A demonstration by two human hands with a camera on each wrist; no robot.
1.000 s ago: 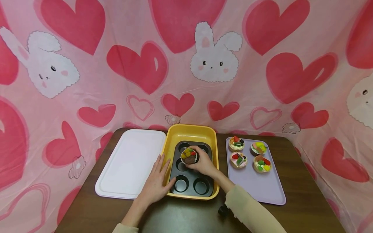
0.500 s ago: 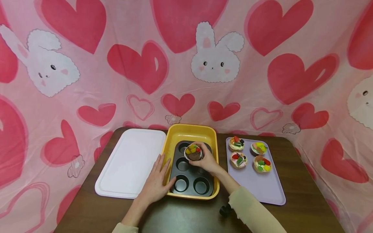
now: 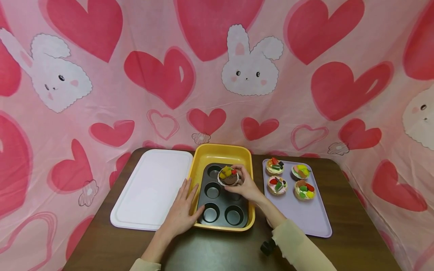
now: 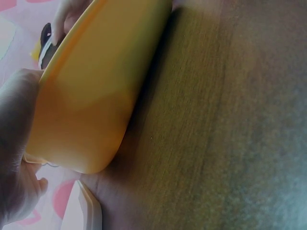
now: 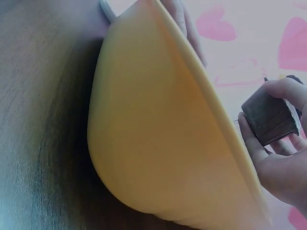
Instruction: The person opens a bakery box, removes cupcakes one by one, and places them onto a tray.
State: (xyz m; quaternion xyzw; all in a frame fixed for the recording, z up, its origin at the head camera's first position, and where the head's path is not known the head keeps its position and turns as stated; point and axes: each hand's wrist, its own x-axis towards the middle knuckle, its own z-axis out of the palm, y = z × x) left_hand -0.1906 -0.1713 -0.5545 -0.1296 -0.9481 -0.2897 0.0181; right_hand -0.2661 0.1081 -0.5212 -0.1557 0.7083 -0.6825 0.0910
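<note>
In the head view my right hand [image 3: 249, 188] holds a chocolate cupcake [image 3: 228, 176] topped with yellow and red fruit pieces. The cupcake is above the black muffin tin [image 3: 222, 203], over its upper right part. In the right wrist view, thumb and fingers grip the dark fluted cup [image 5: 269, 117] from its sides, above the tub's rim. My left hand [image 3: 181, 211] lies with straight, spread fingers on the left edge of the yellow tub [image 3: 222, 153], which holds the tin. The tin's cups behind the cupcake and right hand are hidden.
A lilac tray [image 3: 310, 222] at the right carries several fruit-topped cupcakes [image 3: 304, 190]. To the left lies a white board [image 3: 150, 192]. A small black object [image 3: 268, 247] shows by the right sleeve. Behind the brown table [image 3: 210, 250] hangs a pink heart-and-bunny cloth [image 3: 210, 94].
My right hand has shifted a little to the right with the cupcake, from the middle of the tin toward its right side. The left hand has stayed in place.
</note>
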